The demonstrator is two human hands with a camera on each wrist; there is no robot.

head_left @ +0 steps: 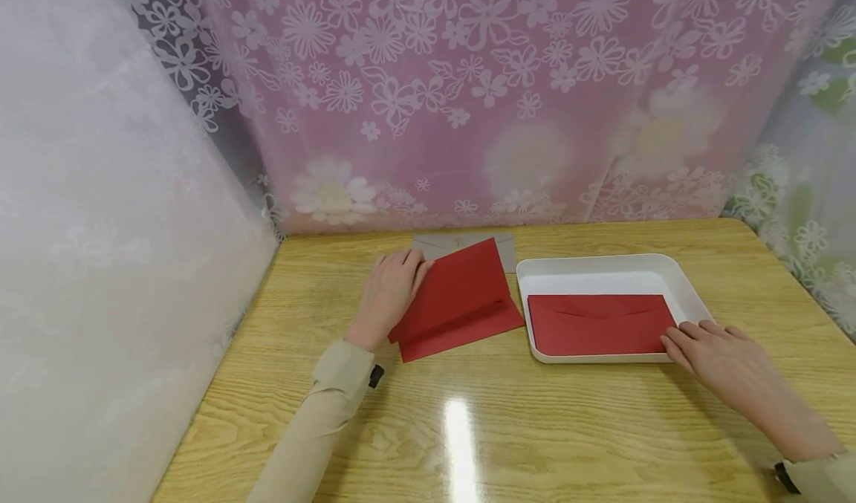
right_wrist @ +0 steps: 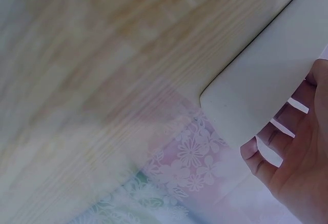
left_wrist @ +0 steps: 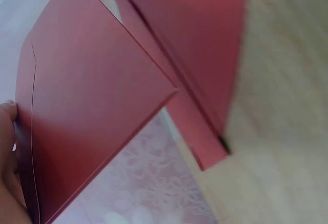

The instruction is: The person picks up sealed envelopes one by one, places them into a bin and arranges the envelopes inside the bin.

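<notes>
My left hand [head_left: 394, 287] grips a red envelope [head_left: 458, 280] by its left end, tilted up off the table. Under it a second red envelope [head_left: 461, 332] shows along the front. In the left wrist view, fingers [left_wrist: 7, 131] hold the near edge of a red envelope [left_wrist: 97, 96], with another red piece [left_wrist: 205, 44] beside it. My right hand [head_left: 725, 358] is at the right front corner of a white tray [head_left: 602, 265], its fingers bent over the rim [right_wrist: 266, 80]. Inside the tray lies a red envelope [head_left: 602, 328], flap side up, right by the thumb.
A grey envelope [head_left: 461, 243] lies flat at the table's back edge, partly covered by the raised red one. The wood-grain table [head_left: 535, 429] ends at a pink floral curtain [head_left: 468, 117]. A pale sheet [head_left: 120, 228] hangs along the left side.
</notes>
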